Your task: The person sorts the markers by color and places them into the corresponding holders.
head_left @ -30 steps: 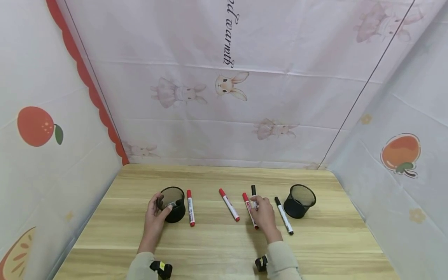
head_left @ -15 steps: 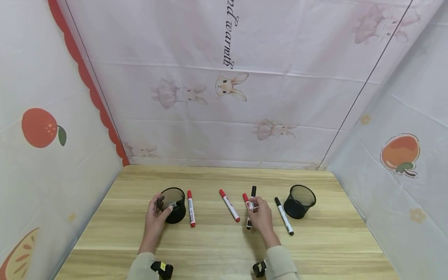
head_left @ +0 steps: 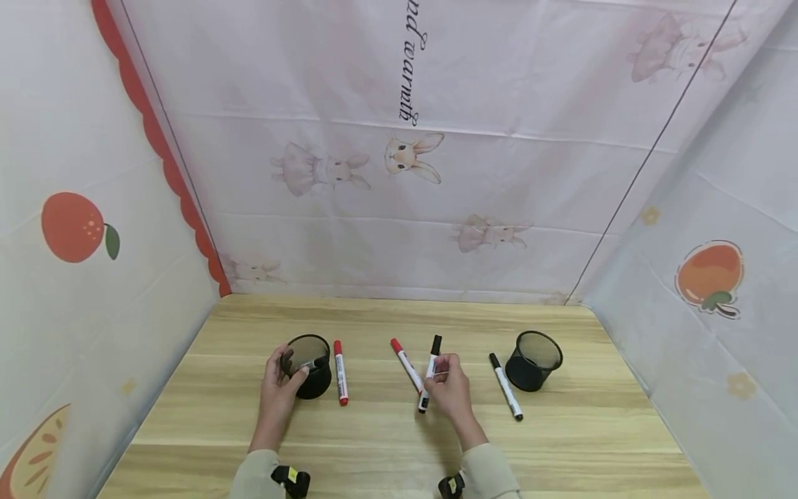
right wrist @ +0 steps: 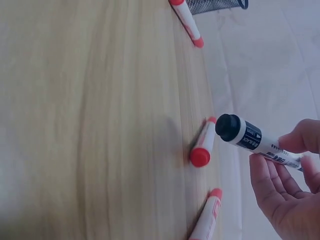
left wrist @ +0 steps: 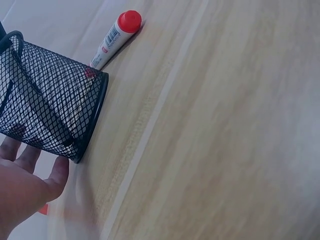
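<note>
Right hand (head_left: 450, 391) fingers pinch a black marker (head_left: 429, 371) mid-barrel, lifted off the tabletop (head_left: 561, 443); left hand (head_left: 278, 391) fingers curl round the mesh cup (head_left: 309, 364); best kept steady

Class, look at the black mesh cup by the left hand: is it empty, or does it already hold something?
Not empty. The left mesh cup, which the left hand holds, has a marker inside, seen through the mesh in head and left wrist views.
</note>
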`<action>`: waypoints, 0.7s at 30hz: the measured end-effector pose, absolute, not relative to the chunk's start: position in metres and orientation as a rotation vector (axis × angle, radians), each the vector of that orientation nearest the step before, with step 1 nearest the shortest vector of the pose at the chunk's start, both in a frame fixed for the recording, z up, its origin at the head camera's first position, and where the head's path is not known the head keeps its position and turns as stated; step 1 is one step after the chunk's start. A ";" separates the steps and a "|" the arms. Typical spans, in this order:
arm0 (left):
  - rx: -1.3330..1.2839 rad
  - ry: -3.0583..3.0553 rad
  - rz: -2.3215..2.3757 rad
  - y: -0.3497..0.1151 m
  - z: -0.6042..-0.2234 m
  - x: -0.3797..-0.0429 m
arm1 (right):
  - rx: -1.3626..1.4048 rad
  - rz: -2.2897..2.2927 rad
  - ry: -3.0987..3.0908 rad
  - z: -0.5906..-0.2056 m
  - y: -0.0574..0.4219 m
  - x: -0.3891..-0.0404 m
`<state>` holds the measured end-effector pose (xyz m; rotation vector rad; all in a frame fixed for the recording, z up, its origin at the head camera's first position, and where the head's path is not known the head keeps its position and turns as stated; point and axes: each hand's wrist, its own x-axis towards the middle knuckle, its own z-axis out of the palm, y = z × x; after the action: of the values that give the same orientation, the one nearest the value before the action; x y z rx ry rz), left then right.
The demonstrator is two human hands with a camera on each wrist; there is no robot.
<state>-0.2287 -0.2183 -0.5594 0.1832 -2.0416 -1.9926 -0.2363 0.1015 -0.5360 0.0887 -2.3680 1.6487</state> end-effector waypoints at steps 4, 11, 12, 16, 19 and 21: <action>0.184 -2.032 -1.991 -0.217 -0.560 -0.229 | 0.104 1.732 -2.328 -0.536 0.096 -0.235; 0.187 -2.007 -2.007 -0.217 -0.562 -0.231 | 0.091 1.863 -2.245 -0.533 0.088 -0.235; 0.184 -2.005 -2.008 -0.217 -0.562 -0.231 | 0.098 1.875 -2.240 -0.533 0.087 -0.235; 0.181 -2.007 -2.006 -0.217 -0.563 -0.231 | 0.146 1.869 -2.235 -0.530 0.083 -0.235; 0.181 -2.005 -2.010 -0.217 -0.564 -0.231 | 0.220 1.838 -2.210 -0.530 0.080 -0.235; 0.182 -2.003 -2.013 -0.217 -0.564 -0.232 | 0.290 1.815 -2.168 -0.531 0.078 -0.235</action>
<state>-0.2316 -0.2169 -0.5637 0.1820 -2.0027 -2.0131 -0.2355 0.0779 -0.5315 0.2904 -2.1682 1.8148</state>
